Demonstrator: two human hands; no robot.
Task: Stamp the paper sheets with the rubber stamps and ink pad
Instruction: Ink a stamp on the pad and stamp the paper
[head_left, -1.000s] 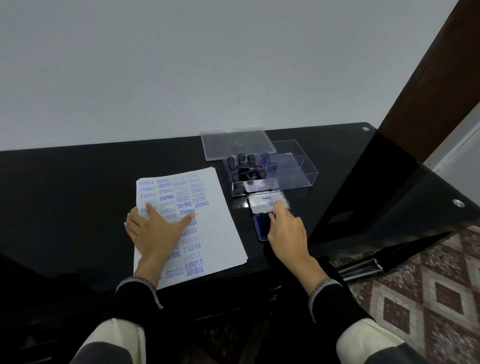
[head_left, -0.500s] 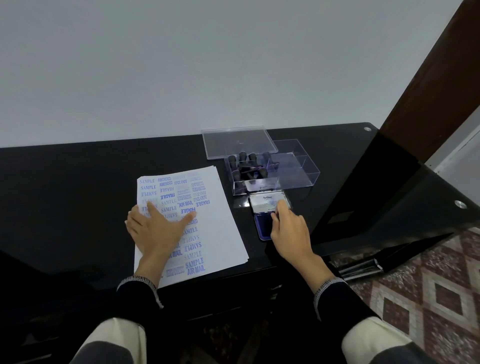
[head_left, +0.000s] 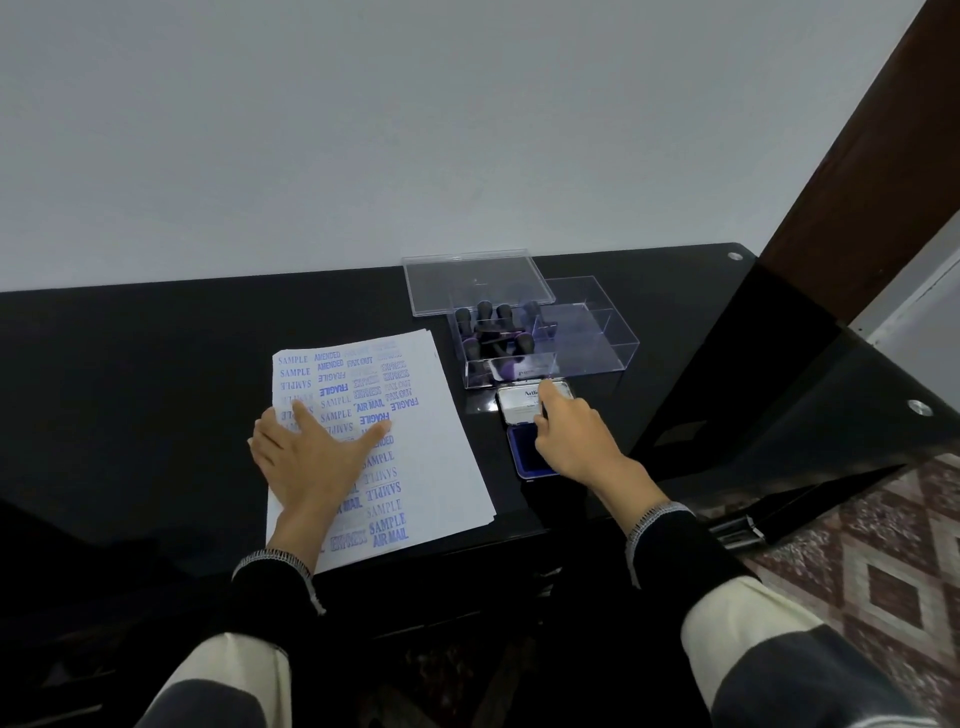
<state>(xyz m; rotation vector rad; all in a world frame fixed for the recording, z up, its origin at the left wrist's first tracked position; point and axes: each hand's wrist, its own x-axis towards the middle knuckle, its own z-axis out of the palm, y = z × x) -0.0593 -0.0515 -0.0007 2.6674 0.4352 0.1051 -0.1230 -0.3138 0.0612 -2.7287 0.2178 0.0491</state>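
A stack of white paper sheets (head_left: 441, 457) lies on the black table (head_left: 156, 389), its top sheet covered with blue stamped words. My left hand (head_left: 311, 457) presses flat on it, fingers spread. Right of the stack sits the ink pad (head_left: 524, 460), with its blue pad showing and its white lid (head_left: 517, 408) folded back. My right hand (head_left: 576, 441) covers most of the pad, with curled fingers holding the lid's right part. Several dark-handled rubber stamps (head_left: 493, 327) stand in a clear plastic box (head_left: 597, 338) behind the pad.
The box's clear lid (head_left: 472, 280) lies behind it near the wall. The table's near edge runs just below the paper. To the right is a sloping dark glass panel (head_left: 779, 389), and below it a patterned carpet (head_left: 883, 571).
My right hand's fingers have crept slightly further onto the ink pad lid. My left hand stays flat on the paper.
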